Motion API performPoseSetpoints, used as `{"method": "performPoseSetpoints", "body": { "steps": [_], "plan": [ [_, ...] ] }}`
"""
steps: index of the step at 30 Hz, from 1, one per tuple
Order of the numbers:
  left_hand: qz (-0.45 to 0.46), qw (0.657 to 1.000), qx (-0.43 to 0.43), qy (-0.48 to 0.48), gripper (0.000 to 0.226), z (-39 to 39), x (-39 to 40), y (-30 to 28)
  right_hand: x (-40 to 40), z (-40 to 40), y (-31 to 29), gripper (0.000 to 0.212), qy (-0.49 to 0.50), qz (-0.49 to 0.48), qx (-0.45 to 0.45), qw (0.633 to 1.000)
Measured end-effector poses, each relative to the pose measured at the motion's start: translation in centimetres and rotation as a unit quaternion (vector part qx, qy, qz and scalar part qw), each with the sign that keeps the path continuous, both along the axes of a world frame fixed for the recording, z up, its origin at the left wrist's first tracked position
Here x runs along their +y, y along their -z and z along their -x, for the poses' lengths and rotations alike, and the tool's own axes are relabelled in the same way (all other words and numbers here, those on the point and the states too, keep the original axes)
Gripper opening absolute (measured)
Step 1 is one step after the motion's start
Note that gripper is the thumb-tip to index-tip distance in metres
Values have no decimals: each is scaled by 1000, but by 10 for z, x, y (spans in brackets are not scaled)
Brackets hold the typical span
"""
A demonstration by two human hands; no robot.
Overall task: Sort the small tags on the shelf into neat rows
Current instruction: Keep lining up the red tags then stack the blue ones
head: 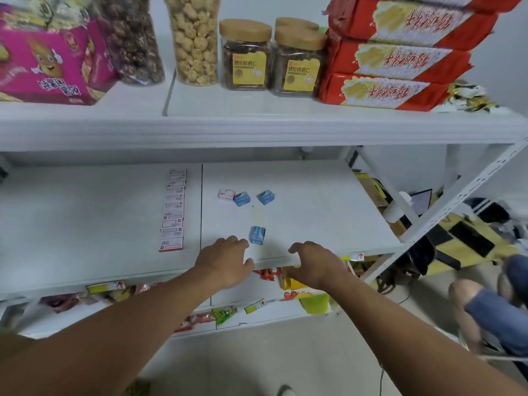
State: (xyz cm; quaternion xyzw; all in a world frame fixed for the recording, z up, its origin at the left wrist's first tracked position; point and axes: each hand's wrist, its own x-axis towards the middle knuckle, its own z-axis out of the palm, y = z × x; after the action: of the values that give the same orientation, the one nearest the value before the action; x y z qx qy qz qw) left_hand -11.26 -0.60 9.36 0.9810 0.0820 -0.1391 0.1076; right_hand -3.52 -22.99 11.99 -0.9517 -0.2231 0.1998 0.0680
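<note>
At the front edge of the shelf (328,241) both hands rest with the knuckles up. The left hand (225,260) has its fingers curled loosely on the board and grasps nothing; its fingertips (240,242) lie just beside the near blue tag (257,234). The right hand (314,262) is also loosely bent over the edge, and it holds nothing as far as I can see, though its fingertips are partly hidden. A little farther in, the near blue tag lies alone, between the two hands and slightly turned. Beyond it, toward the middle of the board, two more blue tags (241,198) (266,196) lie tilted, and a white tag (227,194) touches the left one of them. On the left board a row of red-and-white tags (173,210) already runs from front to back, overlapping like tiles. I judge that the step in hand is to take the near blue tag and to begin a blue row. To do it well, the left hand should pinch the tag by its edges with thumb and one finger, because it is thin and flat and will slide if it is pushed. It is better to turn it straight first, parallel to the finished row, and then to bring the other blue tags to it one by one. The white tag probably belongs to the left row and should be moved separately.
</note>
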Motion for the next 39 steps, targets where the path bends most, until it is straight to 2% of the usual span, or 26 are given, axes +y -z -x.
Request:
{"method": "performPoseSetpoints", "body": {
  "steps": [9,26,39],
  "plan": [
    [-37,999,-17,-25,57,-11,-29,-19,-13,-24,-7,62,-40,-27,-21,999],
    [-57,988,12,-144,60,-43,-99,-2,-64,-96,26,63,-148,-55,52,986],
    [-59,986,7,-155,56,-84,-65,36,-35,-125,43,59,-137,-45,57,988]
  ]
}}
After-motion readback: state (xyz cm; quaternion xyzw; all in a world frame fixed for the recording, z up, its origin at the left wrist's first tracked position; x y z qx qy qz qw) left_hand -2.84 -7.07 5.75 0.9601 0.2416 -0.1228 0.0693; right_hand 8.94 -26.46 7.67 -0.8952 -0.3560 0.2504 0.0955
